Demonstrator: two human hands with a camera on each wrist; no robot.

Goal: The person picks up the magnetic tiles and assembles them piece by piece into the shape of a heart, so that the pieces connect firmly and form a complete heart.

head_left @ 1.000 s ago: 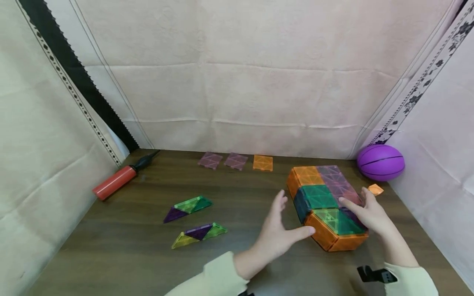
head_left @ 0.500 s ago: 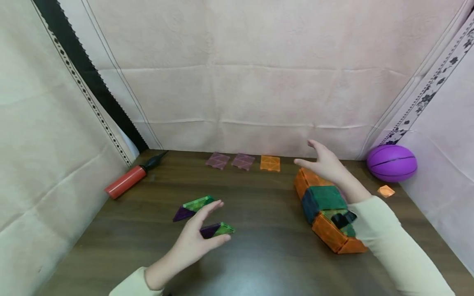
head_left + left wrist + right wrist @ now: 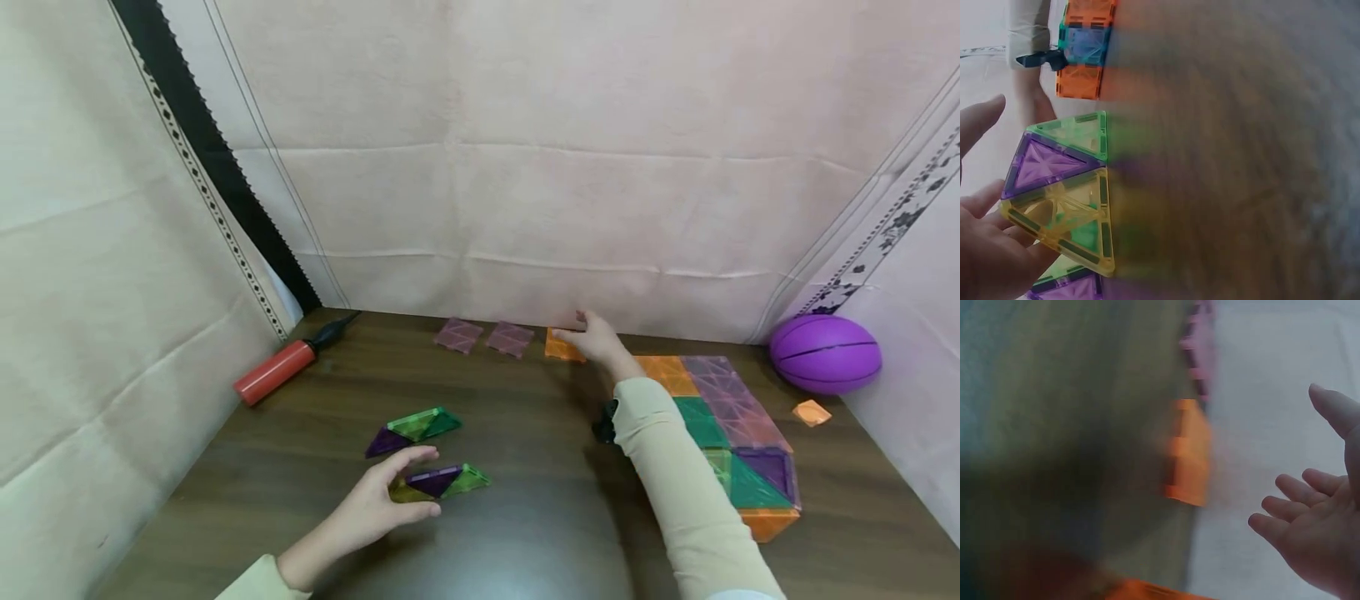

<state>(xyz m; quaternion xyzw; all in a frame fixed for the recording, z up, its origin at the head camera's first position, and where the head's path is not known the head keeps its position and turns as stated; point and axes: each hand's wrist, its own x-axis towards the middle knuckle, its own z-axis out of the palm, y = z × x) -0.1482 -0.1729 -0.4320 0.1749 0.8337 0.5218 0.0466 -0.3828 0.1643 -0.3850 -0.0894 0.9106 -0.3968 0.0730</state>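
My left hand (image 3: 375, 500), fingers spread and thumb apart, is at the nearer standing strip of triangular magnetic tiles (image 3: 437, 483), coloured yellow, purple and green. In the left wrist view that strip (image 3: 1054, 165) stands on edge, with my fingers just behind its yellow end. Behind it is a second strip (image 3: 412, 427) in purple and green. At the back of the table my right hand (image 3: 597, 343) overlaps the orange square magnetic tile (image 3: 561, 348). In the right wrist view the right hand (image 3: 1310, 519) shows spread fingers holding nothing, apart from the orange tile (image 3: 1190, 456).
Under the right forearm stands a block built of magnetic tiles (image 3: 731, 400). Two purple square tiles (image 3: 459, 335) lie by the back cloth. A purple ball (image 3: 825, 354) and small orange piece (image 3: 812, 412) are at right, a red hand pump (image 3: 277, 373) at left.
Both hands have left the tile block. The left has moved left to the nearer triangle strip; the right has gone back and left to the orange square tile. The view has shifted slightly.
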